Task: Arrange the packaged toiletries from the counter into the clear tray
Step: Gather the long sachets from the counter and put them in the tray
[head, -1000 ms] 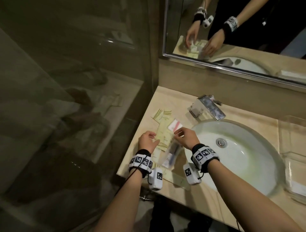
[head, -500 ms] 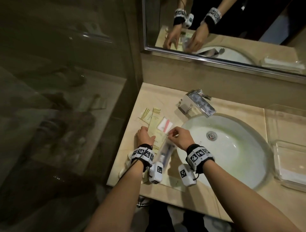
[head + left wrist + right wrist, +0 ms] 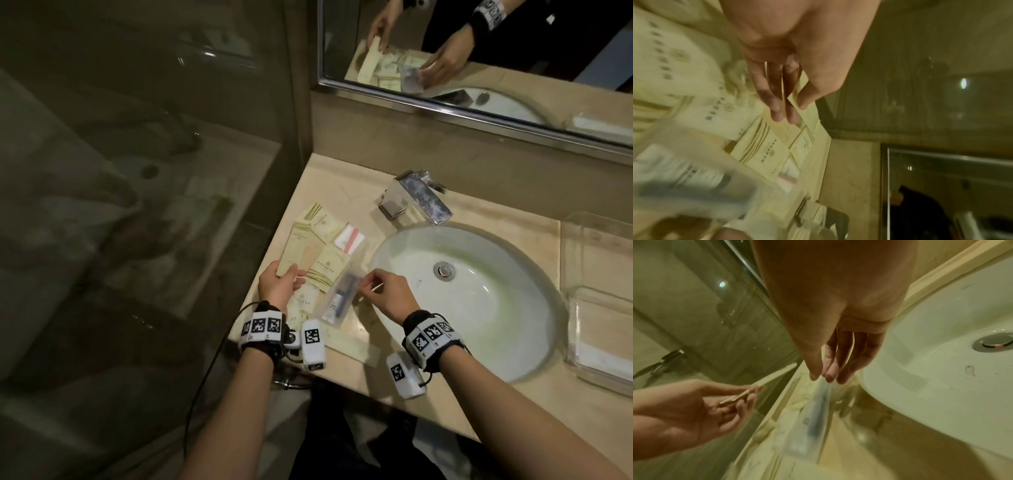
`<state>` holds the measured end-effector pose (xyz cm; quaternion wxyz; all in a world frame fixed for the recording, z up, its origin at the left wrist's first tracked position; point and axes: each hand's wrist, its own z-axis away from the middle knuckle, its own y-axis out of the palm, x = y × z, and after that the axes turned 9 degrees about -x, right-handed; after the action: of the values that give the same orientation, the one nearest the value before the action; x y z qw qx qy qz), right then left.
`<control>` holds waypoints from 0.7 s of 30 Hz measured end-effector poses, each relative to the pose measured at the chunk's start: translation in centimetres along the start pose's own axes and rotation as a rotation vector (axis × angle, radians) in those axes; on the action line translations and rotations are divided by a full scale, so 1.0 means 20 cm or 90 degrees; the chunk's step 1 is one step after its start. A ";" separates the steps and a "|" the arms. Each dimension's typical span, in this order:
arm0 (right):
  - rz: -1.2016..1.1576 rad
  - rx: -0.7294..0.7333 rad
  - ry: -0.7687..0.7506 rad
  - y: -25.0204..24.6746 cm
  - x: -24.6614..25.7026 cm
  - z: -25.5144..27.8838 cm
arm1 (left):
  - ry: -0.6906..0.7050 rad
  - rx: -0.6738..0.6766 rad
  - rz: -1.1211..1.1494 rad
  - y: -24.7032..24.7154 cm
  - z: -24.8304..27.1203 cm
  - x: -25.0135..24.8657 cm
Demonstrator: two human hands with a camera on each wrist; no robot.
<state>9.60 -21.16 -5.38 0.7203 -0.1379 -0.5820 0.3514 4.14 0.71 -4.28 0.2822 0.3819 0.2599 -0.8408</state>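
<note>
Several cream sachets (image 3: 327, 269) and a pink-and-white packet (image 3: 349, 238) lie in a pile on the beige counter (image 3: 346, 185), left of the sink. My left hand (image 3: 296, 275) pinches one long cream packet (image 3: 296, 250) by its near end, lifted off the pile; thumb and fingers clamp it in the left wrist view (image 3: 795, 107). My right hand (image 3: 364, 286) pinches the edge of a clear pouch (image 3: 337, 296) with a dark toothbrush kit inside, seen blurred under the fingertips (image 3: 828, 377). The clear tray (image 3: 597, 260) stands far right on the counter.
The white sink (image 3: 479, 325) lies between the pile and the tray, with a chrome faucet (image 3: 419, 200) behind it. A glass shower partition (image 3: 171, 222) bounds the counter's left edge. A mirror (image 3: 534, 78) hangs on the back wall.
My left hand has picked a long cream packet up off the pile. My right hand has drawn slightly right and nearer, still pinching the clear pouch.
</note>
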 end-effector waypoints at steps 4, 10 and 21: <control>0.020 0.111 0.013 0.04 -0.09 0.13 | -0.058 0.009 0.108 -0.10 0.18 0.10; 0.147 0.180 -0.030 0.12 -0.19 0.29 | -0.099 0.038 0.097 -0.17 0.44 0.23; 0.174 0.206 -0.067 0.08 -0.22 0.32 | -0.074 -0.029 0.078 -0.17 0.61 0.30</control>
<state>2.78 -24.28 -7.74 0.6472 -0.0800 -0.5307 0.5413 -7.47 -6.37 -1.25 0.3564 0.3412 0.2380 -0.8366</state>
